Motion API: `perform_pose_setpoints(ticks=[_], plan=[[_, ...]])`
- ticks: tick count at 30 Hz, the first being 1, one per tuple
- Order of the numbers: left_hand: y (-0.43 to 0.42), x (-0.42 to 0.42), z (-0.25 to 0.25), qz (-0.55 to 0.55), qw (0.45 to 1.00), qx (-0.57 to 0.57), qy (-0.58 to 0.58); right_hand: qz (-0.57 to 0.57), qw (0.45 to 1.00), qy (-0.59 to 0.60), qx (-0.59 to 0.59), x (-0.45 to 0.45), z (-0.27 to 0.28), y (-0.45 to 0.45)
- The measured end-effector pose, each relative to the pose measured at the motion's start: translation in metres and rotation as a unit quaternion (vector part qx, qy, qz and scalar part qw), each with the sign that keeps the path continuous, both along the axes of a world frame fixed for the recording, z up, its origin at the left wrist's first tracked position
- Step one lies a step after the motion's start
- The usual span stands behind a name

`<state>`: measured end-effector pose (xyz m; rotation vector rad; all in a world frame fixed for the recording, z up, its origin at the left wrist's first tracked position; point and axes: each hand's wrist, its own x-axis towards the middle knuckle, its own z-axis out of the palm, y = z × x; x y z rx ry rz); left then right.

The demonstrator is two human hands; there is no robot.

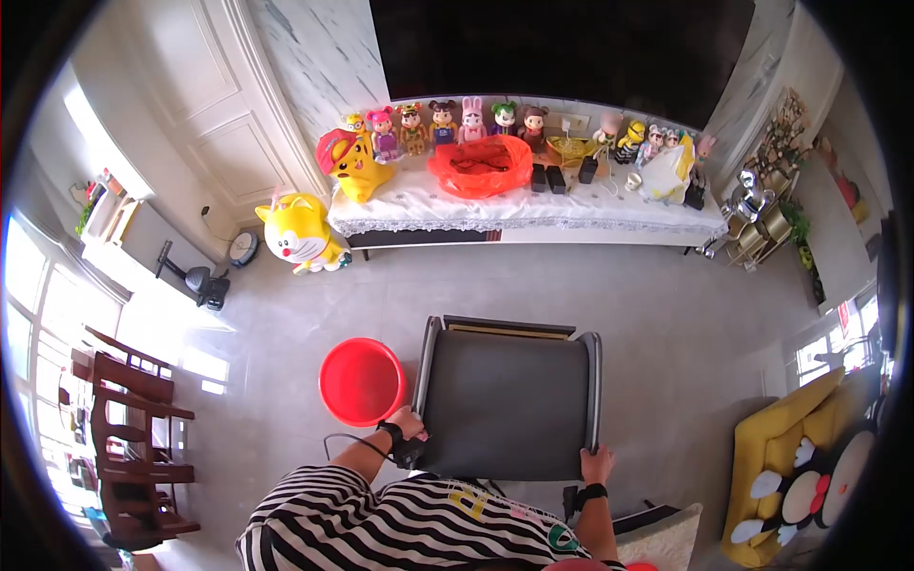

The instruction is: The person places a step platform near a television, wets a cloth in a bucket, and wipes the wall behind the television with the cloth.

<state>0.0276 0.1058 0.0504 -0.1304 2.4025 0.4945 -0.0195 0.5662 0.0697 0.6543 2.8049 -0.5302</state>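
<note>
In front of me stands a large dark grey, flat-topped piece that looks like a seat, with raised rails along both sides. My left hand is closed at its near left side, and a bit of something pink shows by the fingers. What it holds is too small to make out. At the near right corner, my right hand wraps around the end of the side rail. A red bucket stands on the floor just left of the seat, close to my left hand. A dark cable loops beside my left wrist.
A low cabinet with a white cloth at the far wall carries several figurines, a red plastic bag and a yellow figure. Wooden chairs stand left. A yellow sofa is right. A yellow cat figure stands on the floor.
</note>
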Motion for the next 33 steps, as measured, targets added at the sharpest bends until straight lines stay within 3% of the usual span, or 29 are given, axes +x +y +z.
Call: perform_pose_setpoints(ticks=[1,2,3,4,6,8,10,13,14,16,18,20,23,27,29,33], plan=[[0.000,-0.009,0.021,-0.256,0.963,-0.081,-0.024,0.006,1.000,0.016,-0.011,0.000,-0.003,0.002],[-0.009,-0.006,-0.021,-0.110,0.993,-0.013,-0.047,0.012,0.999,0.031,-0.020,-0.002,-0.007,0.005],[-0.011,-0.008,-0.030,0.041,0.996,0.059,-0.049,0.035,0.998,0.031,-0.032,-0.006,-0.010,0.009],[-0.014,-0.008,-0.039,0.014,0.998,0.050,-0.033,0.036,0.999,0.030,-0.025,-0.011,-0.015,0.012],[-0.005,-0.019,0.008,-0.059,0.998,0.027,-0.010,0.063,0.997,0.041,0.028,-0.014,-0.013,0.008],[0.004,-0.025,0.036,0.069,0.995,0.017,-0.074,0.028,0.994,-0.039,-0.094,-0.024,-0.018,0.014],[0.008,-0.030,0.041,0.207,0.972,0.001,-0.109,-0.003,0.991,-0.043,-0.125,-0.023,-0.008,0.004],[0.010,-0.028,0.055,0.115,0.991,0.003,-0.064,0.004,0.999,-0.030,-0.041,-0.017,-0.011,-0.004],[0.005,-0.020,0.007,0.164,0.986,-0.018,-0.034,-0.007,0.998,-0.050,-0.032,-0.018,-0.012,-0.005],[0.008,-0.022,0.034,0.205,0.977,0.014,-0.059,0.003,0.999,-0.044,-0.027,-0.018,-0.023,0.001],[0.006,-0.014,0.019,0.222,0.975,0.015,-0.029,-0.013,0.999,-0.043,-0.019,-0.022,-0.016,-0.005],[0.004,-0.002,0.025,0.217,0.973,0.042,-0.072,0.008,1.000,-0.010,-0.011,-0.018,-0.035,0.003],[0.009,0.006,0.039,0.220,0.961,0.068,-0.151,-0.028,0.998,-0.045,-0.040,-0.021,-0.026,-0.003],[0.013,0.002,0.035,0.210,0.960,0.083,-0.167,-0.050,0.997,-0.037,-0.037,-0.023,-0.006,-0.012],[0.009,0.008,0.008,0.186,0.978,0.076,-0.050,-0.082,0.995,-0.055,-0.033,-0.017,0.001,-0.020],[0.009,-0.005,-0.002,0.211,0.969,0.112,-0.059,-0.101,0.994,0.003,-0.036,0.005,-0.010,-0.018]])
